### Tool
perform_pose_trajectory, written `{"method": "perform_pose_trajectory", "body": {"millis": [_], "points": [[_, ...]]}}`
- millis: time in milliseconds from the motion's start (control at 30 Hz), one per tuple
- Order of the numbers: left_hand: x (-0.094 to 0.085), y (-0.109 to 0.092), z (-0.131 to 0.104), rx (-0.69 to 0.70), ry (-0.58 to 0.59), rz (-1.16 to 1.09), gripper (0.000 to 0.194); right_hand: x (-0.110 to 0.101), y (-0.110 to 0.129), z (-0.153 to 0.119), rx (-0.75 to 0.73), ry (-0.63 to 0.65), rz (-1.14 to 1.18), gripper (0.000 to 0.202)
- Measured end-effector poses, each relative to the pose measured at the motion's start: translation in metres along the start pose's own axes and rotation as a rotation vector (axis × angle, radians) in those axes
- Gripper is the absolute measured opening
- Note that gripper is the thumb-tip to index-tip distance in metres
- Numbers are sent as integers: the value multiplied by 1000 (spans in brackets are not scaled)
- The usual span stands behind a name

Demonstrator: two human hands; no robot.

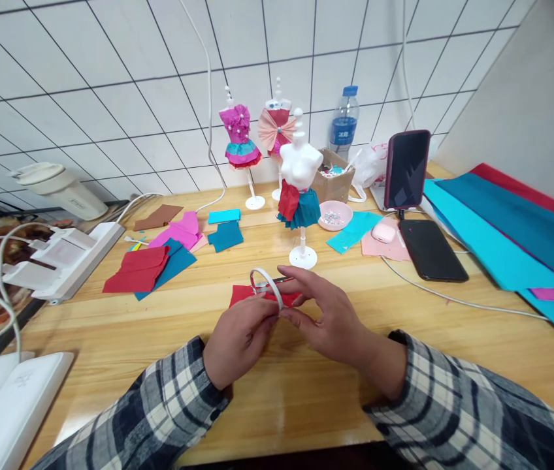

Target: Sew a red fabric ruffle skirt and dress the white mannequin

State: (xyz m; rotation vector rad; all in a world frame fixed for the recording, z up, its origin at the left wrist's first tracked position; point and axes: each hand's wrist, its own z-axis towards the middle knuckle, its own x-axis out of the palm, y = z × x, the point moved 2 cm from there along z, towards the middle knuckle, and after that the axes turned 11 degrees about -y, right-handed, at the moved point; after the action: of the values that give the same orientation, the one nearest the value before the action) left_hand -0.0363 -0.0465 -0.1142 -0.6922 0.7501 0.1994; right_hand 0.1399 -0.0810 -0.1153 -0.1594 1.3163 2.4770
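Red paper [134,269] lies, seemingly for easy reach, at ten o'clock from the left hand [242,336], which pinches a looped white strip [273,286] front and centre, apparently steadying its curl, a dress form [301,166] at twelve beyond, as the right hand's [328,310] thumb meets the strip, its own grip unclear.

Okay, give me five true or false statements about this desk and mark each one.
1. The left hand and right hand meet at a looped white strip. True.
2. The bottle's cap is red. False: it is blue.
3. The mannequin nearest the hands wears no skirt. False: it wears a teal skirt.
4. A pink bowl holds small bits. True.
5. Both phones lie flat. False: one phone stands propped up, the other lies flat.
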Motion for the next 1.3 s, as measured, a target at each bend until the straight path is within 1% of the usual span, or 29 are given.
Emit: {"method": "perform_pose_trajectory", "body": {"millis": [100,167,300,367,467,533,633,733,800,867,933,1000,1067,1133,1167,1200,1300], "points": [[0,0,2,12,78,-19,19,0,2,0,-64,-42,-34,57],[0,-1,1,36,101,-10,22,0,2,0,-83,-42,-39,53],[-2,0,0,81,79,31,22,0,3,0,-98,-36,-54,40],[-2,1,0,127,55,40,24,-2,4,1,-115,-43,-43,41],[-2,5,-1,209,14,75,34,-4,7,2,-137,-46,-14,42],[-1,8,-2,243,27,121,41,-5,8,3,-126,-50,-11,39],[-1,8,0,296,56,150,45,-5,9,3,-110,-38,-10,35],[-3,2,2,393,24,147,39,-4,11,3,-117,13,30,39],[-2,0,3,444,10,166,30,-3,12,3,-120,45,55,43],[0,-1,2,472,21,175,20,-3,13,2,-89,68,91,47],[3,-1,0,484,50,179,16,-3,12,2,-36,80,137,48],[5,0,-1,480,80,175,17,-3,11,1,14,77,183,45],[3,0,-2,430,100,134,16,-2,10,1,49,71,205,42],[1,-1,-2,368,103,48,26,-1,9,1,72,73,206,41],[-1,-2,-2,343,97,11,29,-1,9,1,71,77,197,40],[-2,-3,-2,331,85,-16,28,0,8,0,57,80,184,39],[-5,-5,-1,334,43,-23,19,0,9,0,-15,68,129,33]]}}
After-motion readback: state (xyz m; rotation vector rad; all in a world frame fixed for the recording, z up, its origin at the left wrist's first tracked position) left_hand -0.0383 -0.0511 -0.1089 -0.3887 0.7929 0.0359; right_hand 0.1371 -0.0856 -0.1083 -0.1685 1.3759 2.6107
